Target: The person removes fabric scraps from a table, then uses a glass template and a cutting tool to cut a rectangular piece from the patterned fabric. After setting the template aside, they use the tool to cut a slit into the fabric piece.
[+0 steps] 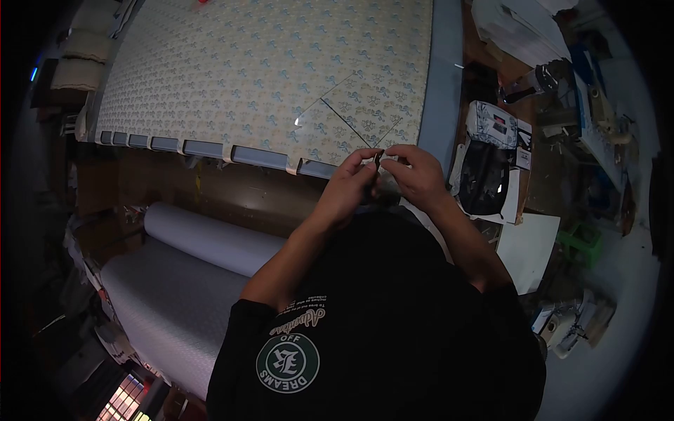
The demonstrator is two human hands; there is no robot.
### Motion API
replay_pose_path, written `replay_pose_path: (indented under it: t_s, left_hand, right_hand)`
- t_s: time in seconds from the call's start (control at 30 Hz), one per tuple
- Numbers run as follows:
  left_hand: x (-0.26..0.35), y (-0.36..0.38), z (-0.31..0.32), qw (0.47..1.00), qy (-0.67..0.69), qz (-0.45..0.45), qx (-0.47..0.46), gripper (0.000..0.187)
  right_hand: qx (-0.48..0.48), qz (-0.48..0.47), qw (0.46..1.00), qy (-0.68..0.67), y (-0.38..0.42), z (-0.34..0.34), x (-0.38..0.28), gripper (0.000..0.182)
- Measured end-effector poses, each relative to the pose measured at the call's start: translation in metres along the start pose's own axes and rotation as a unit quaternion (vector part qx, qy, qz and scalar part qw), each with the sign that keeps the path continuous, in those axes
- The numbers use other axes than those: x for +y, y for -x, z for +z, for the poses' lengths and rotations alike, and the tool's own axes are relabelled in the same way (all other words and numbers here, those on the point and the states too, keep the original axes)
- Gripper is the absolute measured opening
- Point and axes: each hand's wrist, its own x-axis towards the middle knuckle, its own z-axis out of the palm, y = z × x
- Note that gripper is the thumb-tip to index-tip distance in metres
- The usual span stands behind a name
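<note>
My left hand (pixel 353 181) and my right hand (pixel 415 172) meet at the near edge of a patterned fabric sheet (pixel 246 70) spread on a table. Between their fingertips is a small dark object (pixel 378 161), too small to name. Both hands pinch at it, thumbs and forefingers closed together. A clear plastic sheet (pixel 347 116) lies on the fabric just beyond the hands, with one corner catching light. My black shirt fills the lower middle of the view.
A grey roll of material (pixel 203 242) lies below the table's edge on the left. To the right stands a cluttered bench with a black-and-white bag (pixel 488 172), papers (pixel 519 28) and tools. A white board (pixel 526 249) sits near my right elbow.
</note>
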Motion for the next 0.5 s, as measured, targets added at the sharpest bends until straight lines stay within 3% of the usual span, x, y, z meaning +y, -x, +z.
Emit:
replay_pose_path:
  t_s: [0.1,0.17,0.3,0.37,0.5]
  left_hand:
    - [-0.003,-0.002,0.000,1.000,0.003,0.001,0.001,0.031]
    - [-0.006,-0.005,0.000,0.999,-0.031,0.033,0.017,0.030]
    - [-0.018,-0.012,-0.004,0.994,-0.078,0.080,0.010,0.028]
    - [-0.019,-0.012,-0.002,0.987,-0.108,0.112,0.022,0.027]
    - [-0.016,-0.013,0.007,0.980,-0.142,0.131,0.039,0.027]
  right_hand:
    - [0.004,-0.028,1.000,0.010,-0.005,-0.004,-0.001,0.025]
    - [0.005,-0.113,0.992,0.059,-0.009,-0.007,-0.001,0.023]
    - [0.028,-0.095,0.995,0.009,-0.006,0.002,0.004,0.011]
    - [0.015,0.046,0.999,-0.017,-0.002,0.005,-0.005,0.010]
    - [0.050,0.122,0.988,-0.080,-0.007,0.006,-0.019,0.011]
